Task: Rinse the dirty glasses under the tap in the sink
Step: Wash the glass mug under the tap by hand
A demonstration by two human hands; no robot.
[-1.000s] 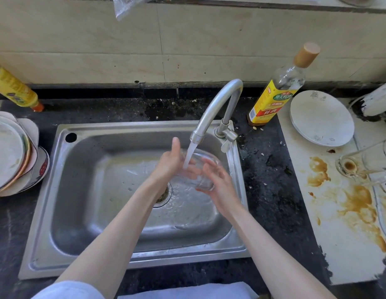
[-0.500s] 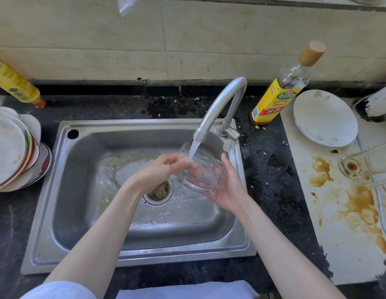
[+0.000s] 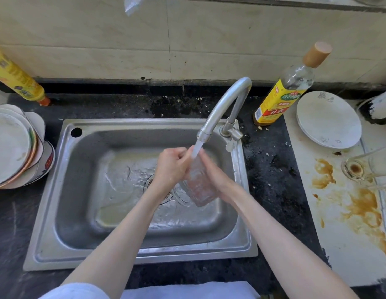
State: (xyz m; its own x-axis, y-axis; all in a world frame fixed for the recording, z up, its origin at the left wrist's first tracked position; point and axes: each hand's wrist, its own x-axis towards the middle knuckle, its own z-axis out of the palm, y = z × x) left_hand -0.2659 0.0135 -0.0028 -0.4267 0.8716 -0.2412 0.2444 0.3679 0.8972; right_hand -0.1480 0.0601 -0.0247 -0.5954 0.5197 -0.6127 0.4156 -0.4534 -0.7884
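Note:
A clear ribbed glass [image 3: 199, 186] is held over the steel sink [image 3: 79, 212], rim up under the running stream from the curved tap [image 3: 222, 104]. My left hand [image 3: 171, 167] grips its upper left side with curled fingers near the rim. My right hand [image 3: 218, 175] wraps its right side from behind. Water runs across the sink floor around the drain [image 3: 152, 183]. Another dirty glass [image 3: 369, 165] with a brown residue lies on its side at the right edge.
A stained white board [image 3: 343, 223] covers the counter on the right, with a white plate [image 3: 329, 119] on it. A yellow-labelled bottle [image 3: 282, 93] stands by the tap. Stacked plates [image 3: 12, 145] and a yellow bottle [image 3: 17, 78] sit on the left.
The glass has turned from lying tilted on its side to standing nearly upright under the stream. My left hand has closed round its upper part, and both hands shifted slightly.

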